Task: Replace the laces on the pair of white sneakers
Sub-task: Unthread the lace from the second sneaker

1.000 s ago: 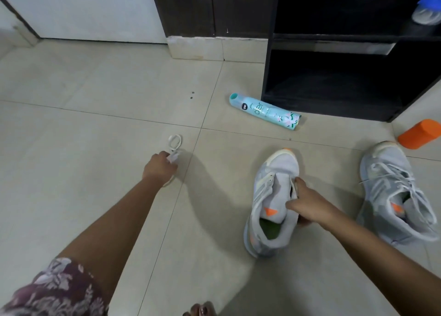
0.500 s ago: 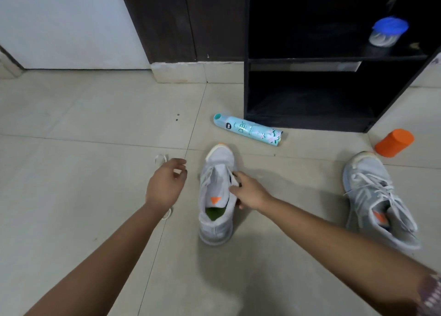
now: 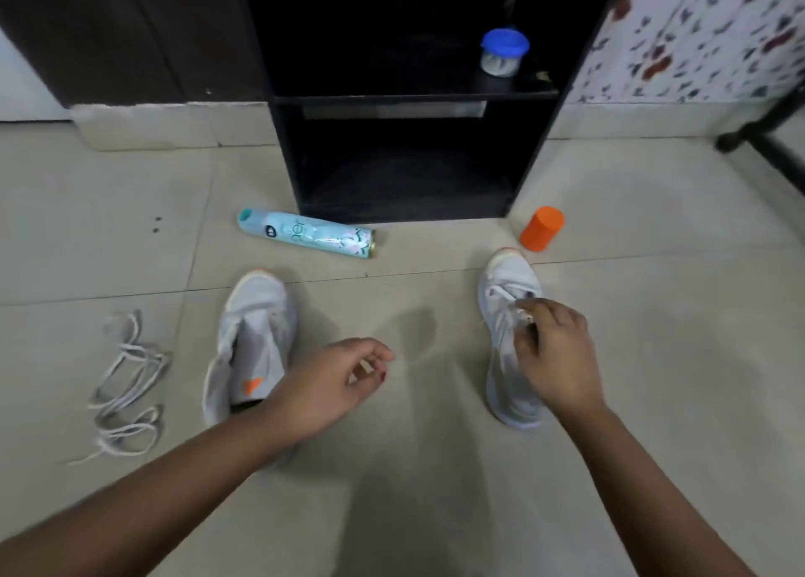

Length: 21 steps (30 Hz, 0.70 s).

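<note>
Right sneaker laces are gripped by the right hand; the left hand is held loosely curled, empty.

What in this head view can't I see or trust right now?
Head view only:
- The right hand covers the laced sneaker's upper eyelets, and blur hides whether it pinches a lace.
- The left forearm hides the unlaced sneaker's heel.
- Loose laces on the floor: blurred, so one or two is unclear.
- Spray can: label too small to read.
- Jar: contents unclear on the dark shelf.
</note>
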### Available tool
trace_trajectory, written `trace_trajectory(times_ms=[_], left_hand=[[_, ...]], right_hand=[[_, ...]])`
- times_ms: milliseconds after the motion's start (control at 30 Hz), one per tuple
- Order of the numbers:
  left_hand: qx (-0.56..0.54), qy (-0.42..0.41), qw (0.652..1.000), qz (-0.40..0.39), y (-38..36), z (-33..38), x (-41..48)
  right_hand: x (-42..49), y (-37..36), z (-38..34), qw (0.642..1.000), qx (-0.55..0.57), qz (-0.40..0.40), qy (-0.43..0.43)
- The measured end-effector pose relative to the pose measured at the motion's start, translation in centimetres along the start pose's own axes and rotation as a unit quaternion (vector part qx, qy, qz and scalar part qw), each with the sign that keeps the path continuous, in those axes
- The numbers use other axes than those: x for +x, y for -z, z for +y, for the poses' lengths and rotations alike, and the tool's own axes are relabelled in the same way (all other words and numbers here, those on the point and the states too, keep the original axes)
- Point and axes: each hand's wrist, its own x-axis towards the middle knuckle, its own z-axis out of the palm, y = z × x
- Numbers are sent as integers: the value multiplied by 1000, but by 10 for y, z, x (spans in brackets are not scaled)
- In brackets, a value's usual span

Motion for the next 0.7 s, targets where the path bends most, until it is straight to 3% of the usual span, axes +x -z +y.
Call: trace_trajectory(times_ms=[67, 133, 200, 433, 567, 700], left_hand=[[69, -16, 997, -43, -3, 3, 2], [106, -12, 992, -62, -4, 4, 4], [97, 10, 994, -56, -6, 3, 8], [-22, 57, 998, 32, -23, -2, 16], [-81, 66, 994, 45, -31, 3, 17], [-29, 84, 995, 54, -32, 0, 12]], right_hand=[[4, 3, 20, 989, 31, -89, -111], [9, 5, 31, 952, 60, -208, -214], [11, 7, 33, 931, 58, -256, -255], [-3, -8, -14, 961, 116, -161, -192], [-23, -25, -59, 965, 136, -203, -96], [-38, -34, -80, 961, 89, -260, -22]])
